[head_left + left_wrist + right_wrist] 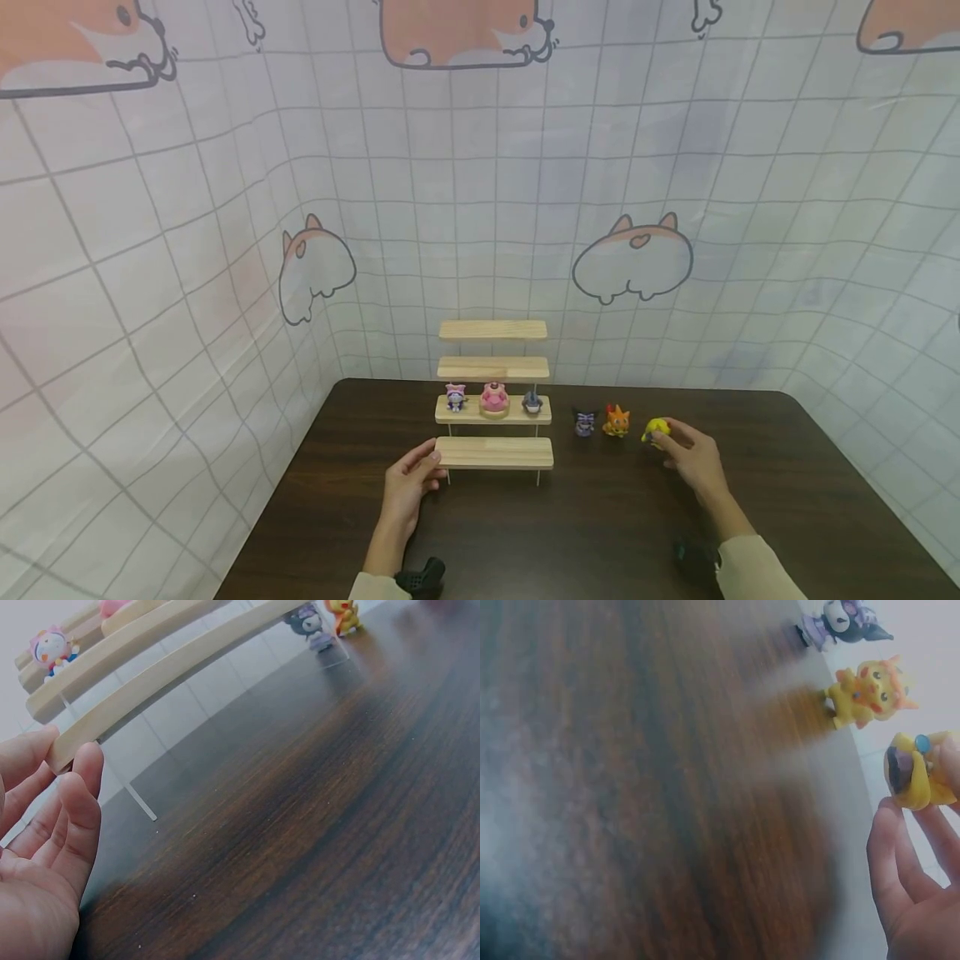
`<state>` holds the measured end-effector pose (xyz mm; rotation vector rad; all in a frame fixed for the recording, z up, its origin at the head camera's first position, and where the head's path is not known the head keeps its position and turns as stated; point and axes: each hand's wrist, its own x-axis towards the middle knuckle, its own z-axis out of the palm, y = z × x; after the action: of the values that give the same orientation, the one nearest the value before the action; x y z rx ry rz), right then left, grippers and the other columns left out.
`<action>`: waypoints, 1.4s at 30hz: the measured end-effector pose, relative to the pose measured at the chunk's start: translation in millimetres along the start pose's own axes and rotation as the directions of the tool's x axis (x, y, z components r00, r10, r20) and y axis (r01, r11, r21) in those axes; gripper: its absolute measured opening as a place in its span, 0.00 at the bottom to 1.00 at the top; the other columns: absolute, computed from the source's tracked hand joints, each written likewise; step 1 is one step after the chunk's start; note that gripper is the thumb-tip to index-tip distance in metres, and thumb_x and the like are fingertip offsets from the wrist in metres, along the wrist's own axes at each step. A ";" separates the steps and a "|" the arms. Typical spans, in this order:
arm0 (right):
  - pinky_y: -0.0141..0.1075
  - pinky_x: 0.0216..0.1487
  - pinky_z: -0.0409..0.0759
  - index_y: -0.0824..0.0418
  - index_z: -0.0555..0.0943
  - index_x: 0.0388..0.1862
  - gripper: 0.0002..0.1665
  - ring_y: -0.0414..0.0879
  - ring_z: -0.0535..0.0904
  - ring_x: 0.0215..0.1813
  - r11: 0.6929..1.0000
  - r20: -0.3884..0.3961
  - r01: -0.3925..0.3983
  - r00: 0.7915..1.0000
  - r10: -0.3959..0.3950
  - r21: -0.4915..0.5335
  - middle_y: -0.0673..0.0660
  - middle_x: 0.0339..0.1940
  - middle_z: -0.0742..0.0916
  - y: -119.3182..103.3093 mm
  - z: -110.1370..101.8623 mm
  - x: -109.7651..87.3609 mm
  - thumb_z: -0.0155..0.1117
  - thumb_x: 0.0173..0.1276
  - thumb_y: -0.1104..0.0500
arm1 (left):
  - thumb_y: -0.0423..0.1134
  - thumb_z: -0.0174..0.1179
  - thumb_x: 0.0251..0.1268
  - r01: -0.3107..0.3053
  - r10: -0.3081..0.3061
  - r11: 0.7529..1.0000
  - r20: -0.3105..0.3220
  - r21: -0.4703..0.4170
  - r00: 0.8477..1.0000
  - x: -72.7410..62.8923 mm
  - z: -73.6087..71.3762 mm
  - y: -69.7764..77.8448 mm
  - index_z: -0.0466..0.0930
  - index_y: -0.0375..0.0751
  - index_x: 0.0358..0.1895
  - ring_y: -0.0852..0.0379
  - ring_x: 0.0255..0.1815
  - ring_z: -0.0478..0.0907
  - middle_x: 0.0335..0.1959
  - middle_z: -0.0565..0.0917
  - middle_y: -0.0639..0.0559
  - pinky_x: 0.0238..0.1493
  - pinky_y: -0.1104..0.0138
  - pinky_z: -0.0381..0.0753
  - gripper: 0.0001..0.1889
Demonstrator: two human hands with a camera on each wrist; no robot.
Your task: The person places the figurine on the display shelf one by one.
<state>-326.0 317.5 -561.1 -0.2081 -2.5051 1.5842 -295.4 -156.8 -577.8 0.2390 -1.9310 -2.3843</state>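
A tiered wooden display shelf (494, 452) stands on the table, its slats like steps. My left hand (408, 486) pinches the left end of the lowest slat (165, 679), thumb above and fingertips beneath. Between the thumb and fingers of my right hand (696, 462) is a yellow figurine (657, 431); the right wrist view shows the figurine (911, 776) tilted, its dark base turned to the left. Nearest to it stands an orange-yellow figurine (617, 422), and beside that a purple and black one (584, 422).
On the second slat from the bottom stand a purple-and-white figurine (455, 398), a pink one (494, 400) and a grey-blue one (532, 403). The dark wood table (600, 533) meets a grid-patterned cloth backdrop (480, 192) behind and at the sides.
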 end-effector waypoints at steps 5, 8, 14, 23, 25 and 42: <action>0.32 0.36 0.86 0.65 0.70 0.75 0.42 0.41 0.84 0.43 0.999 0.022 0.023 1.000 -0.022 -0.029 0.73 0.66 0.80 -5.5 -1.3 -2.5 0.63 0.74 0.39 | 0.43 0.66 0.71 -0.002 0.002 1.000 0.001 0.001 1.000 0.0 -0.7 -0.1 0.76 0.36 0.69 0.62 0.33 0.86 0.35 0.89 0.57 0.32 0.71 0.82 0.27; 0.32 0.36 0.86 0.64 0.70 0.75 0.42 0.41 0.83 0.43 0.998 0.028 0.037 0.999 -0.036 -0.041 0.72 0.66 0.80 -9.0 -2.2 -3.7 0.63 0.74 0.38 | 0.43 0.66 0.71 -0.001 0.001 1.000 0.001 -0.001 1.000 0.1 -0.7 -0.4 0.76 0.36 0.69 0.62 0.33 0.86 0.35 0.89 0.57 0.32 0.71 0.82 0.27; 0.32 0.36 0.86 0.62 0.72 0.74 0.40 0.38 0.82 0.43 0.995 0.016 0.075 0.997 -0.074 -0.072 0.71 0.66 0.81 -17.9 -3.1 -7.6 0.63 0.74 0.38 | 0.42 0.66 0.72 0.003 -0.003 1.000 -0.001 -0.001 1.000 1.2 -0.6 -0.9 0.76 0.36 0.69 0.62 0.33 0.86 0.35 0.89 0.57 0.32 0.71 0.82 0.26; 0.32 0.36 0.86 0.64 0.73 0.73 0.39 0.28 0.81 0.41 0.988 0.021 0.136 0.991 -0.135 -0.073 0.71 0.64 0.82 -31.0 -3.0 -15.3 0.64 0.74 0.40 | 0.40 0.64 0.73 0.009 -0.009 1.000 0.005 -0.004 1.000 2.5 -0.7 -0.8 0.76 0.35 0.69 0.62 0.33 0.86 0.34 0.89 0.57 0.32 0.71 0.82 0.25; 0.32 0.36 0.86 0.64 0.73 0.73 0.38 0.26 0.80 0.41 0.987 0.025 0.146 0.989 -0.144 -0.070 0.71 0.63 0.83 -33.8 -2.4 -16.7 0.64 0.74 0.41 | 0.41 0.65 0.72 0.004 -0.004 1.000 0.003 -0.004 1.000 1.6 -0.6 -0.7 0.76 0.36 0.69 0.62 0.33 0.86 0.35 0.89 0.57 0.32 0.71 0.82 0.26; 0.39 0.36 0.88 0.62 0.78 0.68 0.31 0.46 0.86 0.43 0.970 0.079 0.239 0.969 -0.235 -0.046 0.68 0.55 0.87 -71.8 12.8 -32.7 0.68 0.73 0.47 | 0.42 0.65 0.72 -0.004 0.004 1.000 -0.007 -0.005 1.000 -2.7 1.0 0.7 0.77 0.37 0.68 0.62 0.33 0.86 0.36 0.89 0.56 0.32 0.71 0.82 0.25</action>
<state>-298.8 268.9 -503.8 0.1420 -2.5177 1.4539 -292.9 -155.6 -576.7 0.2430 -1.9213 -2.3821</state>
